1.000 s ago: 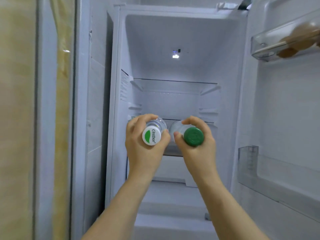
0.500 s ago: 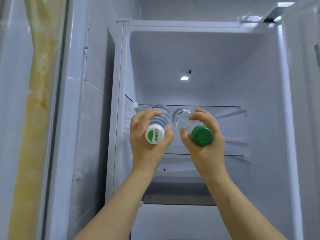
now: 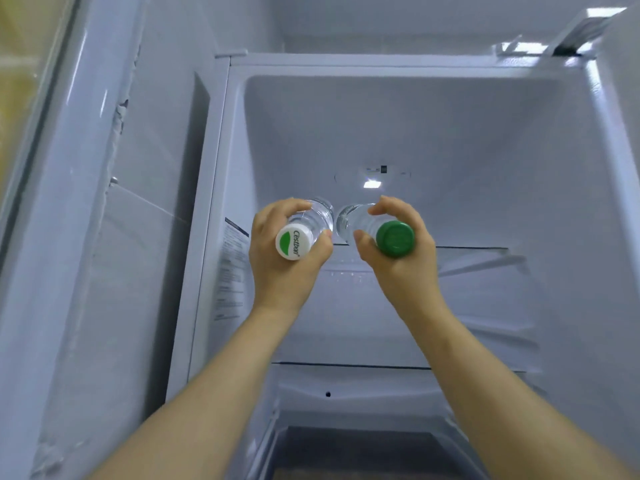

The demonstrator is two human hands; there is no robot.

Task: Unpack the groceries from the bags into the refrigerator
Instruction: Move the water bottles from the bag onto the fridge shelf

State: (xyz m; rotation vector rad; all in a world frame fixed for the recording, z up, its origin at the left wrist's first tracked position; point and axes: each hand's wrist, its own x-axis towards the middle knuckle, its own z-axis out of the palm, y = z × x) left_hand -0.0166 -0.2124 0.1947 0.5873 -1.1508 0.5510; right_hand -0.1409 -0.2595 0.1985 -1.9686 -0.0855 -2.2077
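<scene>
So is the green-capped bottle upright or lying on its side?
On its side: the green-capped bottle points cap-first at the camera, held in the right hand.

Most of each water bottle is out of sight: the left hand (image 3: 287, 268) wraps the neck of the white-capped bottle (image 3: 313, 221), the right hand (image 3: 398, 268) covers the green-capped bottle (image 3: 353, 221), and only short clear stretches show past the fingers. The sticker (image 3: 230, 271) on the refrigerator's left inner wall is too small to read. The drawer (image 3: 363, 452) at bottom centre is cut off by the frame's lower edge.
</scene>
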